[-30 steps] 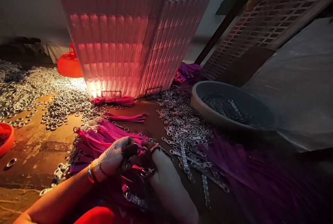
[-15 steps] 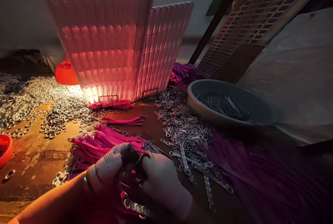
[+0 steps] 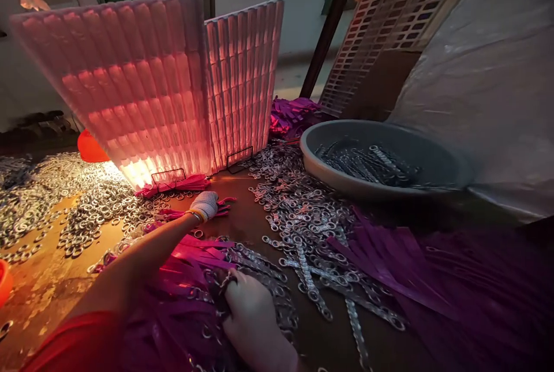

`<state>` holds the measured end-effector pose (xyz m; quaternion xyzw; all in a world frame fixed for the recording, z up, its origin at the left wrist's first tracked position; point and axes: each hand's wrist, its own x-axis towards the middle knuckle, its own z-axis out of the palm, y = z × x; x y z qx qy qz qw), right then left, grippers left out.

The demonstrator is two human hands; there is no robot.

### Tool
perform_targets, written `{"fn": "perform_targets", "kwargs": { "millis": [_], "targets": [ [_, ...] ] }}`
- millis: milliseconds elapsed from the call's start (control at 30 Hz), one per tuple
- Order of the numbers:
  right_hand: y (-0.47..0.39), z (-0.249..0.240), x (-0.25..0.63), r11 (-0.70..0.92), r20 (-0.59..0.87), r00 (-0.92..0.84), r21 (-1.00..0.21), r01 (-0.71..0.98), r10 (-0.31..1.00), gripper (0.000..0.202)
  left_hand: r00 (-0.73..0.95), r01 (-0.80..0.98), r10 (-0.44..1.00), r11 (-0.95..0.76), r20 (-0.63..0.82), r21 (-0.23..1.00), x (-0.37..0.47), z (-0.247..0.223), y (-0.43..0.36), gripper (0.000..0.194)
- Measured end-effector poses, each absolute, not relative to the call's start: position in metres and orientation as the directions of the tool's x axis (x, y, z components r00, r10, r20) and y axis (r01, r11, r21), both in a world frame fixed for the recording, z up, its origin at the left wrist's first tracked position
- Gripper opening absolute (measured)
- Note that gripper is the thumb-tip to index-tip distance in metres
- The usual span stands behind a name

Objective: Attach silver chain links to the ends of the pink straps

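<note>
My left hand [image 3: 205, 206], in a dotted white glove, is stretched forward over a small bunch of pink strips [image 3: 225, 203] on the table; its fingers are too hidden to read. Nearer the front, my right hand [image 3: 247, 303] is closed around a dark piece [image 3: 220, 288] with a metal ring, which I cannot make out clearly. Around and under it lie magenta strips [image 3: 194, 251] with metal ring ends. A pile of metal ring chains [image 3: 298, 216] spreads to the right of my hands.
Two upright ribbed panels [image 3: 147, 89] stand in wire holders at the back, with a red lamp [image 3: 92, 147] behind them. Loose rings [image 3: 90, 210] cover the left. A grey basin [image 3: 320, 173] holds metal chains at the right, near more purple strips [image 3: 389, 262].
My left hand has left my right hand and moved forward to the small pink bunch. My right hand stays low at the front. The view has shifted.
</note>
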<state>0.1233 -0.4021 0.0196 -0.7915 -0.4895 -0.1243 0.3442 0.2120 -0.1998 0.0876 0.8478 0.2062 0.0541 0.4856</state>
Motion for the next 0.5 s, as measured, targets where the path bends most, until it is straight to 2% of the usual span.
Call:
{"fn": "perform_targets", "kwargs": {
  "millis": [133, 267, 400, 500],
  "targets": [
    [-0.404, 0.021, 0.126, -0.276, 0.506, 0.512, -0.471, 0.838, 0.694, 0.04, 0.897, 0.423, 0.408, -0.69, -0.167, 0.587, 0.235, 0.064, -0.194, 0.031],
    [-0.41, 0.031, 0.139, -0.278, 0.436, 0.561, -0.557, 0.782, 0.704, 0.038, 0.911, 0.403, 0.398, -0.812, -0.104, 0.421, 0.219, 0.065, -0.181, 0.018],
    [-0.412, 0.039, 0.147, -0.396, 0.397, 0.626, -0.522, 0.756, 0.671, 0.028, 0.938, 0.327, 0.345, -0.843, -0.037, 0.428, 0.165, 0.082, -0.171, 0.021],
    [-0.405, 0.044, 0.149, -0.363, 0.405, 0.613, -0.54, 0.759, 0.679, 0.032, 0.947, 0.271, 0.321, -0.783, -0.008, 0.56, 0.121, 0.084, -0.17, 0.027]
  ]
}}
